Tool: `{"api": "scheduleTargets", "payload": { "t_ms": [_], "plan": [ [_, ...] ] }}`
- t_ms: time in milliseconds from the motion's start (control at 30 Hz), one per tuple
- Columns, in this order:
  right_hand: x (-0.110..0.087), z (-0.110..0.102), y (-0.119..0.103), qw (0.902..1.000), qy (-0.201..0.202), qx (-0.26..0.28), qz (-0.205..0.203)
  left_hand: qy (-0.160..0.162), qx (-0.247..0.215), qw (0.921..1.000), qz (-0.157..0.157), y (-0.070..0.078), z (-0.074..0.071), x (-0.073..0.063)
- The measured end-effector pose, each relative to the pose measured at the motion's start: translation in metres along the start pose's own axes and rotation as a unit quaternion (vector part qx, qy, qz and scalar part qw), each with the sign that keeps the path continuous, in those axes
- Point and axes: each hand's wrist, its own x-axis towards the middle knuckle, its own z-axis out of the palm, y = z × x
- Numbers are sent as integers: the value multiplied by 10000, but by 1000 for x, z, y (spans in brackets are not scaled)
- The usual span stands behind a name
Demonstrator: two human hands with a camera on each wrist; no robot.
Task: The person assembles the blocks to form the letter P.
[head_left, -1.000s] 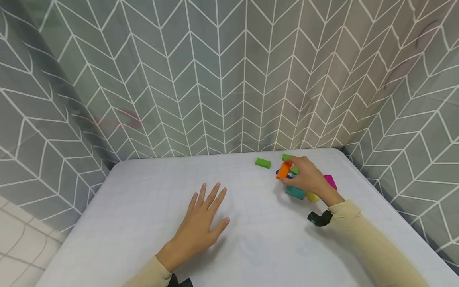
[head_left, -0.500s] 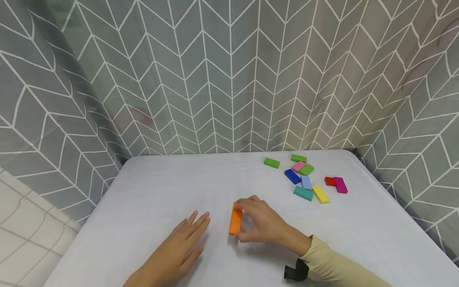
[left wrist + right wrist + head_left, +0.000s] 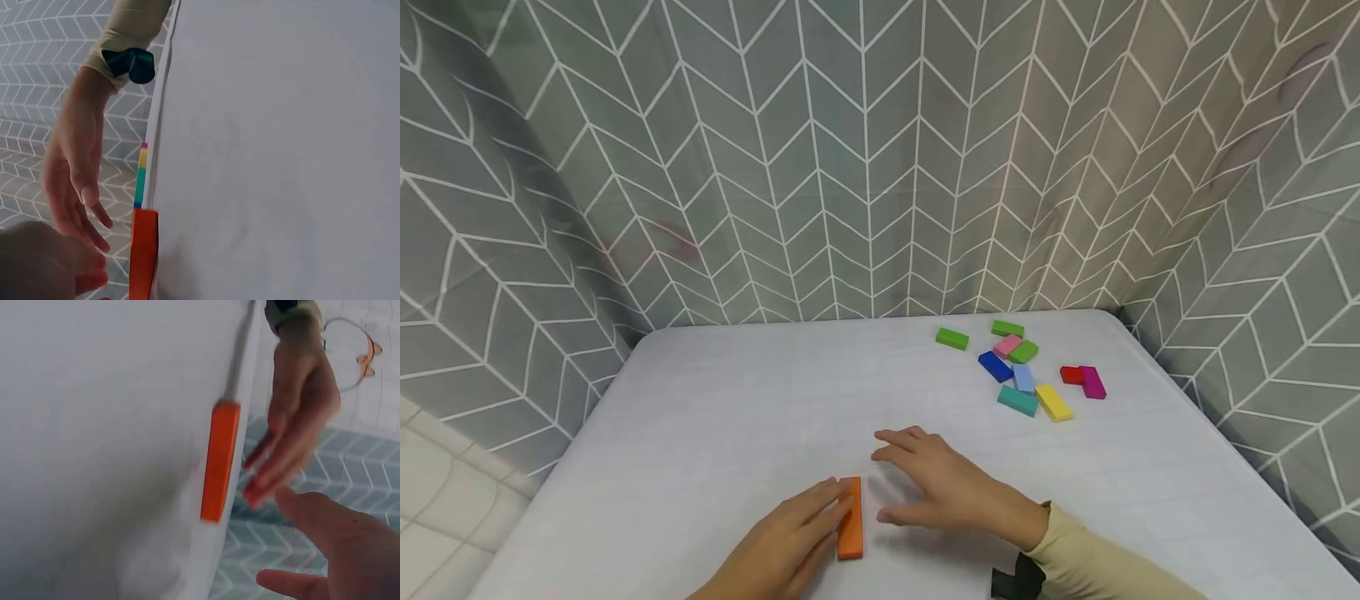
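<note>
An orange block lies on the white table near the front, its long side pointing away from me. My left hand has its fingertips over the block's left side, partly hiding it; whether they touch it is hard to tell. Just right of the block, my right hand holds nothing, thumb and fingers spread apart with a gap to the block. The left wrist view shows the orange block at its lower left below the right hand. In the right wrist view, the orange block rests apart from the right fingers.
Toward the back right lie several loose blocks, among them dark blue, teal, yellow, pink and green. Red and magenta blocks touch farther right. A patterned grey curtain surrounds the table's back and sides.
My right hand carried the orange block from the back-right group to the front, set it down and let go. My left hand has moved in to the block's left side.
</note>
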Motion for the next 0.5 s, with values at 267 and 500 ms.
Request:
{"api": "scheduleTargets", "payload": {
  "t_ms": [267, 500],
  "plan": [
    [-34, -30, 39, 9966, 430, -261, 658, -95, -89, 9991, -391, 2, 13, 1],
    [-56, -51, 79, 9843, 1079, -488, 1306, 38, -450, 9958, -793, 2, 19, -1]
  ]
}}
